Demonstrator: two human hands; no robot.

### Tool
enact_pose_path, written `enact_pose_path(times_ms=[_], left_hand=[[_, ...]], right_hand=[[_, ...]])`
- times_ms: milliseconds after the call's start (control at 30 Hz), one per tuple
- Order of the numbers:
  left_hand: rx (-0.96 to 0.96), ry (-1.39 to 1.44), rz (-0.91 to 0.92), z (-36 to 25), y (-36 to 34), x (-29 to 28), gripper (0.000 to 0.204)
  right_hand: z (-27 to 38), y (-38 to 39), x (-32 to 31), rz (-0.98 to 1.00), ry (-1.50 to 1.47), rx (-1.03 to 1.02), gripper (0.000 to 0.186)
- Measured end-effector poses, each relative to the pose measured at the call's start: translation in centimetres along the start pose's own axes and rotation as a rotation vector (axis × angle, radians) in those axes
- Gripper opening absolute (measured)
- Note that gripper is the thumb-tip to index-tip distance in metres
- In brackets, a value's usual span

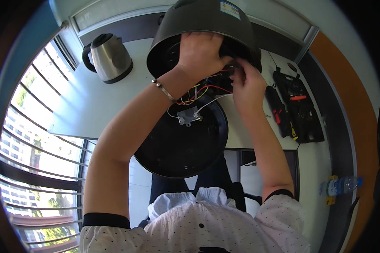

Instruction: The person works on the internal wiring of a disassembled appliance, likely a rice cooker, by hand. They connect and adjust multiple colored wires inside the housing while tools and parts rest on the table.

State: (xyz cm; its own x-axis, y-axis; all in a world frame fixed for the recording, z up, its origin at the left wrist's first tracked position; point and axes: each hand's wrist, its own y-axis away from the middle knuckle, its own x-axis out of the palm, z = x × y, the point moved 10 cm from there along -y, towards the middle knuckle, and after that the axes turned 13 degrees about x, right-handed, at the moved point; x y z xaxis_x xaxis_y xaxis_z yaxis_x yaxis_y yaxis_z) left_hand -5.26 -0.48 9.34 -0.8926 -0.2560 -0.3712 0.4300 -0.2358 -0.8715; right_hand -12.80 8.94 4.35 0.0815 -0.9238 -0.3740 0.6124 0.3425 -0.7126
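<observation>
The dark cylindrical appliance housing (204,20) lies tipped toward the back edge of the desk (80,111), its mouth facing the person. The left hand (201,52) reaches into that mouth, and the right hand (249,86) is bent at its right rim beside the wiring. The fingertips of both are hidden or bunched against dark parts, so I cannot tell what either grasps, if anything.

The wires look like the weak point. A red wire (217,87), a yellow wire (204,95) and a white wire (215,99) hang slack below the mouth; the white one runs to a small grey metal part (189,117) lying loose in the round black dish (183,152). Should the housing roll or be pulled back, that lead could tug the part or strain its joint.

The dish itself overhangs the desk's front edge above the lap — a nudge from a forearm might tip it, dragging the part along. The ball-ended bracelet (166,92) on the left wrist sits close to the yellow loop and could snag it.

The black tool case (309,122), near the front edge at right, and the steel electric kettle (110,58), near the back edge at left, seem out of harm's way.
</observation>
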Motion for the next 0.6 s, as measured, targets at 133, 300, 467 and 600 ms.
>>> enact_pose_path(times_ms=[133, 300, 467, 600], left_hand=[[0.013, -0.011, 0.014, -0.2, 0.0, -0.3, 0.06], [-0.024, 0.012, 0.055, 0.1, 0.1, -0.4, 0.064], [0.022, 0.037, 0.148, -0.1, 0.4, -0.3, 0.067], [0.025, 0.049, 0.153, 0.1, 0.5, -0.6, 0.067]], right_hand=[[-1.6, 0.1, 0.5, 0.062, -0.292, 0.175, 0.022], [-1.3, 0.2, 0.5, 0.079, -0.312, 0.202, 0.024], [-1.7, 0.2, 0.6, 0.09, -0.332, 0.264, 0.024], [-1.9, 0.3, 0.9, 0.117, -0.396, 0.322, 0.022]])
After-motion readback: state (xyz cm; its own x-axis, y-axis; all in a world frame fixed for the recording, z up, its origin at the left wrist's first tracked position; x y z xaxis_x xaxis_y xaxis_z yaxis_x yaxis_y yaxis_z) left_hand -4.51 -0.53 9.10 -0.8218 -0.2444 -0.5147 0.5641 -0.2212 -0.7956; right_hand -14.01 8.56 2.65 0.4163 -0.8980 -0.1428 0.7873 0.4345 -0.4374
